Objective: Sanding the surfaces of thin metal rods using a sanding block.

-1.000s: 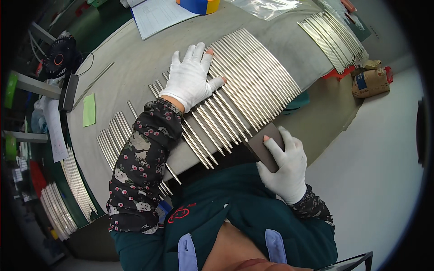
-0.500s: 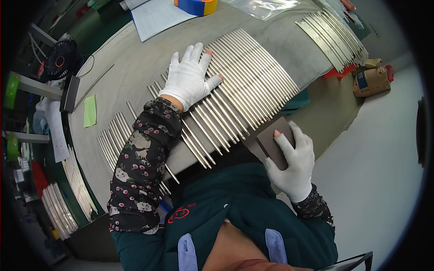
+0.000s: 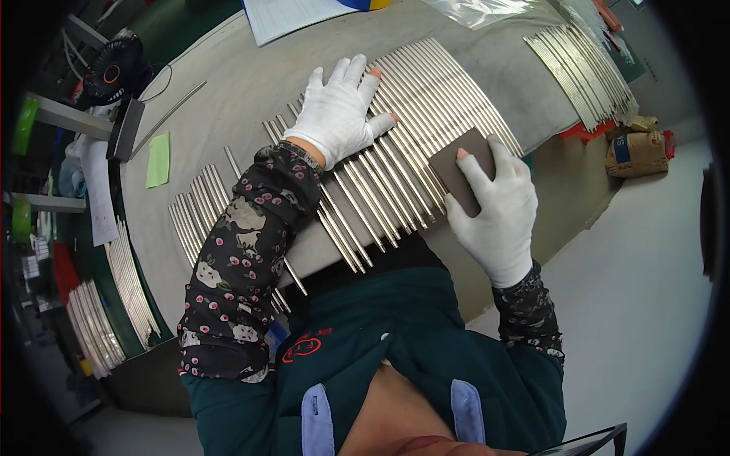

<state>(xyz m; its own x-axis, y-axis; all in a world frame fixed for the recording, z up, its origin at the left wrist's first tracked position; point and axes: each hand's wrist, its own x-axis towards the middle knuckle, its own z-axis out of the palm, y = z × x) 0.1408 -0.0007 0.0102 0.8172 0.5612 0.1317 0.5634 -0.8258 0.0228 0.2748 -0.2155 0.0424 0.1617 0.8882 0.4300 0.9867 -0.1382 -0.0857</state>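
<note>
My left hand, in a white glove with bare thumb and finger tips, lies flat with fingers spread on a row of shiny metal rods. The rods lie side by side across the table, their near ends sticking out past its edge. In my right hand, also gloved, is a flat brown-grey sanding block, held between thumb and fingers. It is over the near ends of the rods at the right of the row; whether it touches them I cannot tell. My left forearm passes over more rods at the left.
A bundle of thin rods lies at the far right of the table. A green paper slip, a single rod and a black fan are at the left. Paper sheets lie at the back. A brown sack stands beyond the right edge.
My right hand has carried the sanding block up and away from me, from beside the table edge to over the rods. My left hand stays on the rods.
</note>
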